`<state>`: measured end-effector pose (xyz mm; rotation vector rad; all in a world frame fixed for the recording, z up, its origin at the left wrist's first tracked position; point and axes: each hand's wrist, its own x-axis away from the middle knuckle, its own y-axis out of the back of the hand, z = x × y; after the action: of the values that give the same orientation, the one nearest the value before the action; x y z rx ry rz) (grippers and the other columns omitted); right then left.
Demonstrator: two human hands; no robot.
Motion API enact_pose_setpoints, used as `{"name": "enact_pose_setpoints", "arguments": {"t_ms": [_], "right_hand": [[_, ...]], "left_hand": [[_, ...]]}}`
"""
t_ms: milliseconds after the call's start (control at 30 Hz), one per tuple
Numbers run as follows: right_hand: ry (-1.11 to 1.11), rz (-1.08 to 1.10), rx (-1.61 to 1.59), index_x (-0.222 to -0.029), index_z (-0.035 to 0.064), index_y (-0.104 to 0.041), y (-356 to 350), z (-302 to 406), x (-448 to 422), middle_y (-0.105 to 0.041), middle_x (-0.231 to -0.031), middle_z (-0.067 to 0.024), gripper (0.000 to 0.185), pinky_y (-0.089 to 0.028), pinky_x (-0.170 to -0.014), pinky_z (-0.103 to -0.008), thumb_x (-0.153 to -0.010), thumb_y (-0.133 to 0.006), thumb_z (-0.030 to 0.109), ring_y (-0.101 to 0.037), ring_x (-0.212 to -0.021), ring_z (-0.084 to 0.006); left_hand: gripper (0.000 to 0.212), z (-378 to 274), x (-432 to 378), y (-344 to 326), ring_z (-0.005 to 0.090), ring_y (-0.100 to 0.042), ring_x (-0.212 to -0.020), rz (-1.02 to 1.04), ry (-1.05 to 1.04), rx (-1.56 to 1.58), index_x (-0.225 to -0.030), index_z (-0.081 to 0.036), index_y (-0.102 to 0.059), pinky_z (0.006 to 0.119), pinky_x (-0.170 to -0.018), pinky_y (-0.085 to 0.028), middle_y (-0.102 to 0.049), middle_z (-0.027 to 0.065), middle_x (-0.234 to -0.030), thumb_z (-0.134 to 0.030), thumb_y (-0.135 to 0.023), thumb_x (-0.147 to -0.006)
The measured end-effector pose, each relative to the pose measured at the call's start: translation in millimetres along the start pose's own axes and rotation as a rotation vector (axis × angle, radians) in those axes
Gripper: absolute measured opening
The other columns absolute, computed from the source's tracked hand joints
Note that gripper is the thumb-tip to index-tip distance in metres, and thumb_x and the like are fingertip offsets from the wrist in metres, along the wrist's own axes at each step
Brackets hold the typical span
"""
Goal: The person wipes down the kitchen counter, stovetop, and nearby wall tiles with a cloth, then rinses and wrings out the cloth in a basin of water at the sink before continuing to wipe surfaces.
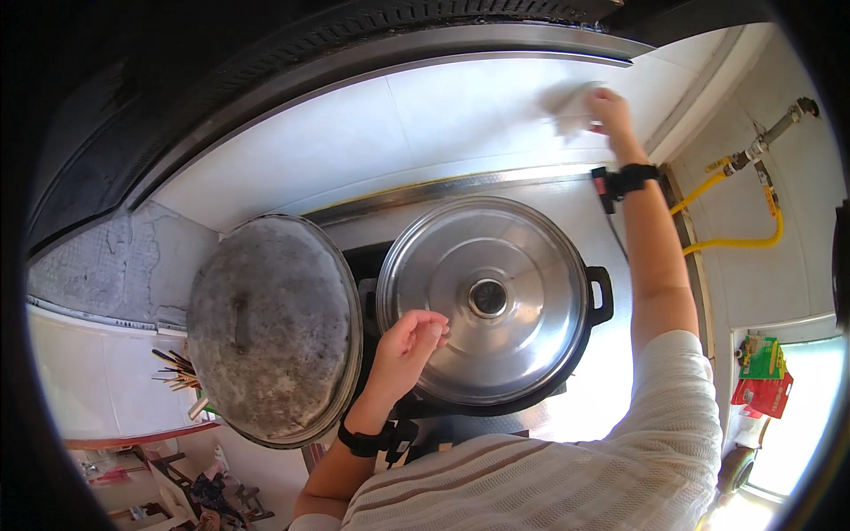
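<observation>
My right hand (609,111) reaches far out to the back right and grips a pale cloth (572,114), blurred, against the white wall panel (451,119). Nothing shows in my left hand (406,352), whose fingers are loosely curled above the near left edge of a shiny steel lid (531,318). That lid has a round knob (488,298) and covers a dark pan, whose black side handle (601,295) sticks out to the right. Left of it is a large, stained grey metal lid (279,318) with a bar handle.
A dark range hood (372,50) overhangs the wall. Yellow gas hoses (737,245) run from a pipe with a valve (750,152) at the right. Chopsticks (178,373) poke out beside the stained lid. Green and red packets (764,375) hang near a bright window.
</observation>
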<state>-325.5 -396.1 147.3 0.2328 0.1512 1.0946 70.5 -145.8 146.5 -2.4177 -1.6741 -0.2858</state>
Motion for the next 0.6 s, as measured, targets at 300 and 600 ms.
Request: {"name": "enact_pose_setpoints", "arguments": {"t_ms": [300,600], "right_hand": [[0.445,-0.154,0.193,-0.11,-0.0018,-0.055,-67,28,3,-0.065,-0.087,-0.0146,0.043,-0.051,-0.06,-0.0298,-0.08,-0.062,0.029,-0.063,-0.073,-0.0195],[0.579,0.157,0.375,-0.101,0.0093,-0.061,-186,90,77,-0.063,-0.095,-0.0153,0.032,-0.047,-0.079,-0.0382,-0.075,-0.059,0.028,-0.06,-0.087,-0.0328]], "left_hand": [[0.019,3,3,-2,0.0109,-0.056,-0.081,0.019,-0.009,0.04,-0.099,0.0,-0.053,0.023,-0.076,-0.046,-0.058,0.0065,-0.089,-0.016,-0.049,-0.091],[0.017,3,16,-3,0.0099,-0.056,-0.074,-0.068,-0.013,-0.035,-0.098,0.0,-0.054,0.021,-0.068,-0.045,-0.059,0.0058,-0.087,-0.015,-0.049,-0.09]]}}
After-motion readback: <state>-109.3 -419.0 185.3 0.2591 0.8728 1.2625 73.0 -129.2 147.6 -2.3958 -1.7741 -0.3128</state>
